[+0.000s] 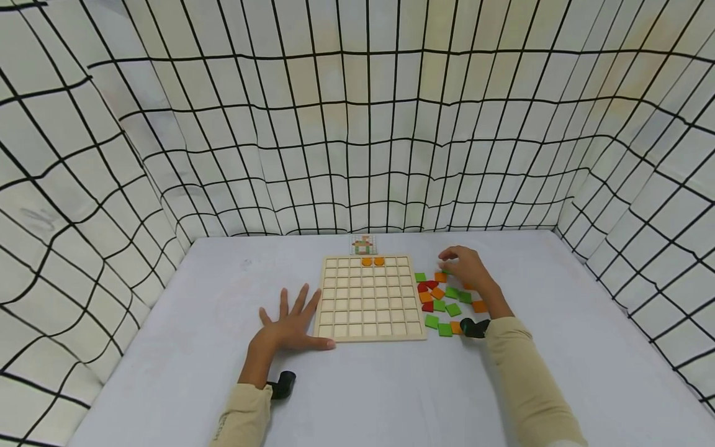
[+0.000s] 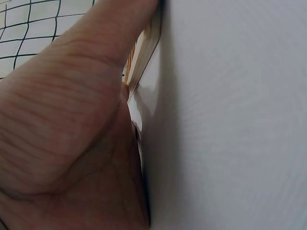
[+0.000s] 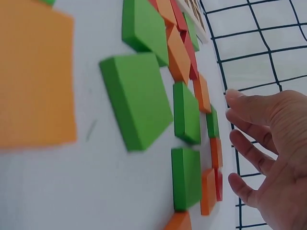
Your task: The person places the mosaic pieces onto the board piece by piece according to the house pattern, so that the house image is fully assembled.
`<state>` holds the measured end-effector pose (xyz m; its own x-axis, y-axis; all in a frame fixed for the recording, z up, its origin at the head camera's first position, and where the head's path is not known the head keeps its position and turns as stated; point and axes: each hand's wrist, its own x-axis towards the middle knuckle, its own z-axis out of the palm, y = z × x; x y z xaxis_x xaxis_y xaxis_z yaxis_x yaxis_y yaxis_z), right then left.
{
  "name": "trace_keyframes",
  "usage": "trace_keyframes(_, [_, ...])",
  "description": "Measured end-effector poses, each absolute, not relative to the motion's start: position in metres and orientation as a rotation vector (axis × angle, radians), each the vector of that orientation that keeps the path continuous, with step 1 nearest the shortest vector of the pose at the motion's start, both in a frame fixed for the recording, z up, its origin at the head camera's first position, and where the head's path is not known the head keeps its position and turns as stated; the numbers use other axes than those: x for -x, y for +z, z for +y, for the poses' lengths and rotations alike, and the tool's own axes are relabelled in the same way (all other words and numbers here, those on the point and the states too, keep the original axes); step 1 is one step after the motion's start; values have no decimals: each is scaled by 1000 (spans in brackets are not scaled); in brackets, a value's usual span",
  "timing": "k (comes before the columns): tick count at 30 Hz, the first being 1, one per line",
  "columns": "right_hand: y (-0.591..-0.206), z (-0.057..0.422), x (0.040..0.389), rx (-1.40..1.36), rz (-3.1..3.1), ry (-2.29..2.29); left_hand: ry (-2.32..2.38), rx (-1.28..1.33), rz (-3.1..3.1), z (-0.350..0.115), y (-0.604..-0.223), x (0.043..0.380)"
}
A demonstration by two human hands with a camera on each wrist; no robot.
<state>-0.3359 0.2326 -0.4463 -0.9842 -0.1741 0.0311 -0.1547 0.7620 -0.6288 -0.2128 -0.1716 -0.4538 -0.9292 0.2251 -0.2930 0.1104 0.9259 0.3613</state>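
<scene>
A pale wooden grid board (image 1: 368, 301) lies on the white table. Two orange pieces (image 1: 366, 262) sit in its top row. My left hand (image 1: 287, 329) rests on the table with fingers spread, its fingertips and thumb at the board's left edge and lower-left corner. To the right of the board my right hand (image 1: 465, 266) hovers over loose tiles, its fingers slightly bent. In the right wrist view, nothing shows between the thumb and fingers of this hand (image 3: 273, 134). Below it lie green tiles (image 3: 139, 98), orange tiles (image 3: 36, 76) and red tiles (image 1: 427, 307), several of each.
A small printed card (image 1: 364, 244) with a coloured pattern lies just beyond the board's top edge. Black netting (image 1: 368, 155) over white walls surrounds the table (image 1: 380, 397) at the back and sides. Each wrist carries a black camera (image 1: 283, 385).
</scene>
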Motion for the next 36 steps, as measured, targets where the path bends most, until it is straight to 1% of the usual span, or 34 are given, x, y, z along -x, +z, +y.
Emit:
trace_keyframes(3, [-446, 238, 334, 282, 2900, -1014, 489, -245, 2746, -171, -454, 213])
trace_keyframes(10, [-449, 245, 330, 413, 2862, -943, 500, -253, 2743, -173, -452, 213])
trace_keyframes(27, [-452, 245, 331, 548, 2901, -846, 504, -267, 2749, -172, -451, 215])
trace_keyframes(36, [-451, 245, 329, 511, 2910, -749, 493, -266, 2746, -172, -452, 213])
